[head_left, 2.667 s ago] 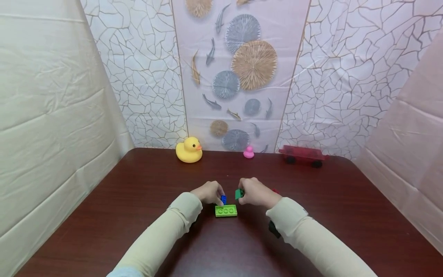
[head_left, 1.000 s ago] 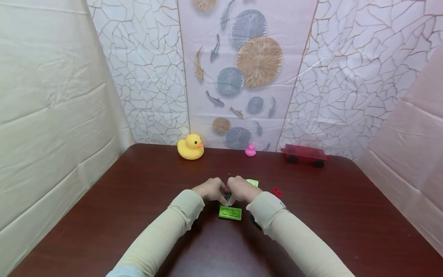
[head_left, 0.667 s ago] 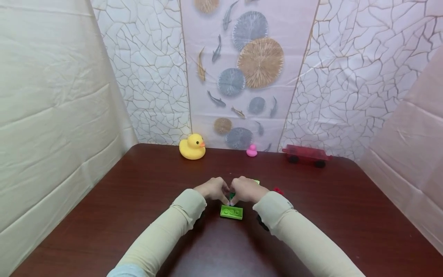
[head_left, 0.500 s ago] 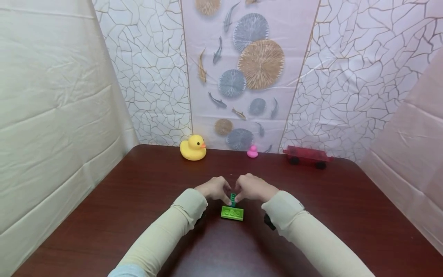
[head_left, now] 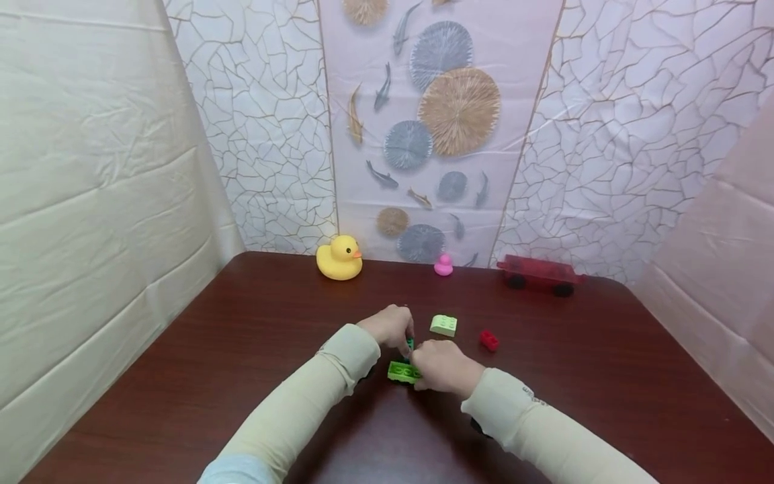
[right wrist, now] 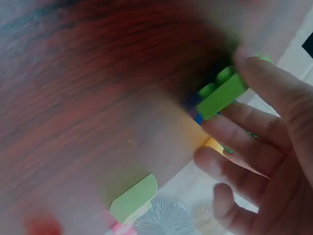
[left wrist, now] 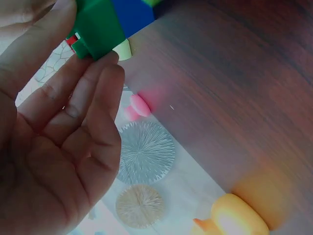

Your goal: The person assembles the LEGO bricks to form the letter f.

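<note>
Brown table (head_left: 181, 376) below; my right hand (head_left: 444, 366) and left hand (head_left: 390, 328) are each narrowed to a pinch. Right has the lime plate (head_left: 400, 372) by its three-o'clock end, probably for steadiness; at its twelve, left holds the green brick (left wrist: 100, 27) against the blue brick (left wrist: 133, 17), likely for alignment.

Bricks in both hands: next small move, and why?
Probably press the lime-green brick against the blue brick with the right hand, the left hand bracing the green brick. The right pinches the lime-green one, the left the green one, and the left wrist view shows blue between both; whether blue and lime-green are joined isn't clear.
</note>
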`<state>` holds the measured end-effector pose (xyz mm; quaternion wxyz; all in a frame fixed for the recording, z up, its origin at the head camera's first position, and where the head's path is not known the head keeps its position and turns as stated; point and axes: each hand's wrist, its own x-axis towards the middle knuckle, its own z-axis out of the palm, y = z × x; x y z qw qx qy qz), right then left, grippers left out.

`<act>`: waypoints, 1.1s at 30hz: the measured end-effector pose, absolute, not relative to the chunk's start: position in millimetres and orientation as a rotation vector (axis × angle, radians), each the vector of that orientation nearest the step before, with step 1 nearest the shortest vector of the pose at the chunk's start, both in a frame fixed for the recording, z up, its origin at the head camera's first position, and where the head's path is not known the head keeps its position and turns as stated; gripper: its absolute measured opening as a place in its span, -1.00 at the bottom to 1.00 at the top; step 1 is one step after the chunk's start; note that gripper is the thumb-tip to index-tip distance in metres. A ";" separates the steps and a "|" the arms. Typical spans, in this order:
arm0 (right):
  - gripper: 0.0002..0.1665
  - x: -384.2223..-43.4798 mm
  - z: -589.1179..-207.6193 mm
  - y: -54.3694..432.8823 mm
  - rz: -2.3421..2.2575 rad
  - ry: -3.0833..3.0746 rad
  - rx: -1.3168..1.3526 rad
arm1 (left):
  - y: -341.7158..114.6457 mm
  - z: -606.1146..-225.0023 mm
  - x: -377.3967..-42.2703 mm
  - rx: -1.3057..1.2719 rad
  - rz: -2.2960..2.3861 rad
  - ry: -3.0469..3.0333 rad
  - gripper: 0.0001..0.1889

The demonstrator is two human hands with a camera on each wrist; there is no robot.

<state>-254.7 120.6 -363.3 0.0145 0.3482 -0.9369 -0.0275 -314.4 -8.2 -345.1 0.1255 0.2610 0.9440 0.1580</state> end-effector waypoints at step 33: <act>-0.85 -271.3 -346.6 158.3 0.497 -3.121 0.912 | -2.0 -341.6 -313.9 0.714 0.336 2.783 -0.74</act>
